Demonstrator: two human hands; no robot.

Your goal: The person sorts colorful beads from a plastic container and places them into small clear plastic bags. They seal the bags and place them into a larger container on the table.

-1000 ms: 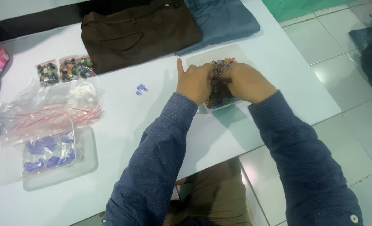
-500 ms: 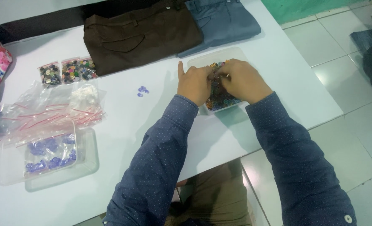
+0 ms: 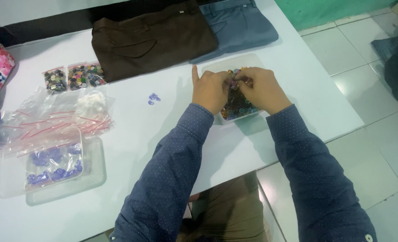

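Observation:
Both my hands work over a clear plastic tray [image 3: 241, 62] filled with mixed coloured buttons [image 3: 237, 105]. My left hand [image 3: 210, 89] has its index finger raised and the other fingers pinched at a small button. My right hand [image 3: 261, 88] meets it fingertip to fingertip over the tray. What exactly lies between the fingers is too small to tell. A few loose purple buttons [image 3: 153, 98] lie on the white table [image 3: 297, 89] left of my hands.
Folded brown trousers [image 3: 152, 38] and grey-blue trousers [image 3: 239, 24] lie at the back. Small bags of mixed buttons [image 3: 75, 76], a heap of clear zip bags [image 3: 51, 116] and a clear tray with purple buttons [image 3: 51, 163] sit at left. The table edge runs at right.
My hands stay over the button tray with the fingers working slightly. The view has shifted a little; nothing else on the table moved.

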